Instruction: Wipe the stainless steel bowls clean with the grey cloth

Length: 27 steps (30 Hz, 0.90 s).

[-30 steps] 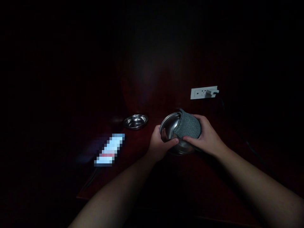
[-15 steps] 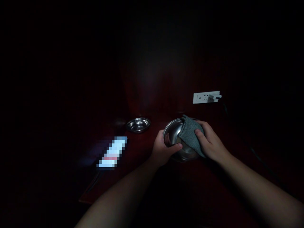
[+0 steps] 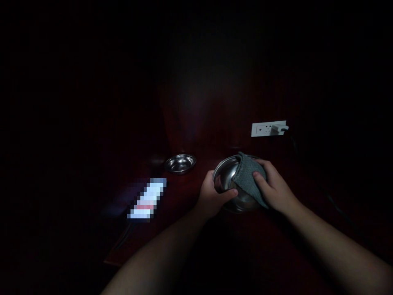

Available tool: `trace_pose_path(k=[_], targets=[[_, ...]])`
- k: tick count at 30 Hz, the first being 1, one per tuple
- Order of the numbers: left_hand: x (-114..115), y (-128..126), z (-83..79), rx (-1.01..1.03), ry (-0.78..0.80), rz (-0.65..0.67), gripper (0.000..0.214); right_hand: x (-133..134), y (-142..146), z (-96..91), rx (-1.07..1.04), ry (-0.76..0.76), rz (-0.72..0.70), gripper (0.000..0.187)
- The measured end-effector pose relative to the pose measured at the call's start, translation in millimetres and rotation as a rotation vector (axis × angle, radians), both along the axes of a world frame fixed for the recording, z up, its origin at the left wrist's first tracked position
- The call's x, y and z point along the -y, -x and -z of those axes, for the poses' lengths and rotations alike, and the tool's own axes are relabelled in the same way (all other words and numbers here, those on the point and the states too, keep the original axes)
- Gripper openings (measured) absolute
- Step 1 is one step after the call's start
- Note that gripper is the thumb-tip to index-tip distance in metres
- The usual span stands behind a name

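The scene is very dark. My left hand [image 3: 212, 197] grips the near rim of a shiny steel bowl [image 3: 226, 179], thumb hooked over its edge. My right hand [image 3: 274, 188] presses a grey cloth [image 3: 248, 179] over the bowl's right rim, fingers curled on the fabric. The cloth drapes partly inside and partly outside the bowl. The bowl is tilted towards me, just above a dark red wooden table [image 3: 196, 123].
A second, shallower steel dish [image 3: 180, 163] lies on the table to the left. A bright blurred rectangle [image 3: 147, 198] lies nearer, further left. A white power strip [image 3: 266, 128] with a plug and dark cable sits at the back right.
My right hand has shifted the cloth round the bowl's right rim, fingers moving from underneath to on top. The view has drifted slightly, so everything sits a little lower and further right.
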State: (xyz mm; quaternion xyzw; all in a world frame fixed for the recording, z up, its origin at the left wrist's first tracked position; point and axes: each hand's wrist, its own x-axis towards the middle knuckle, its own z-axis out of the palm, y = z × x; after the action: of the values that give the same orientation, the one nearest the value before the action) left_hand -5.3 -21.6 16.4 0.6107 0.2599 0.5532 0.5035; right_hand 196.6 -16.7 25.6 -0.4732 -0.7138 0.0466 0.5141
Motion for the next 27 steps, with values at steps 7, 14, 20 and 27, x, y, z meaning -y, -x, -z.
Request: trace_pose_path(k=[7,14,20,27], targets=[[-0.4,-0.1,-0.2,0.004,-0.001,0.004,0.06,1.8,0.9,-1.0,0.007,-0.005,0.002,0.039],[0.0,-0.3,-1.3,0.008,-0.003,0.018,0.063,0.3,-0.1,0.8,0.034,-0.042,-0.018,0.041],[0.3,1.4,-3.5,-0.01,-0.043,0.029,0.065,2.8,0.3,-0.7,0.032,-0.029,-0.059,0.051],[3.1,2.3,-7.1,-0.04,-0.087,0.006,0.066,6.4,-1.2,-0.9,0.002,-0.022,-0.03,0.058]])
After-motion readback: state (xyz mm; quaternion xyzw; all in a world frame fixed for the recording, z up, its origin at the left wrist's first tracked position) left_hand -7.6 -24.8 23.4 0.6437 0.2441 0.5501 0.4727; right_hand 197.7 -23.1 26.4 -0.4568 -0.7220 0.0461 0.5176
